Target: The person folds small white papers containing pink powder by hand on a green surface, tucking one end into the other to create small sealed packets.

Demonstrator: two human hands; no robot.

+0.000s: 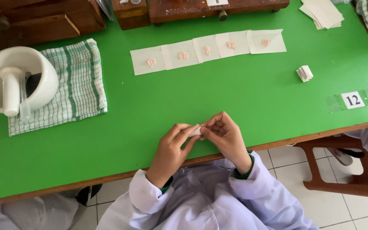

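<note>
Near the front edge of the green table [243,98], my left hand [173,147] and my right hand [224,136] pinch a small folded white paper packet [195,131] between their fingertips. Farther back lies a row of several white paper squares [207,50], each with a small heap of pink powder [183,55] on it. A small stack of folded white packets [304,73] sits to the right.
A white mortar [22,72] with a pestle [11,91] stands on a green checked cloth [75,85] at the left. Wooden boxes [43,19] line the back edge. A pile of blank papers [323,12] lies back right. A wooden stool [346,170] stands at the right.
</note>
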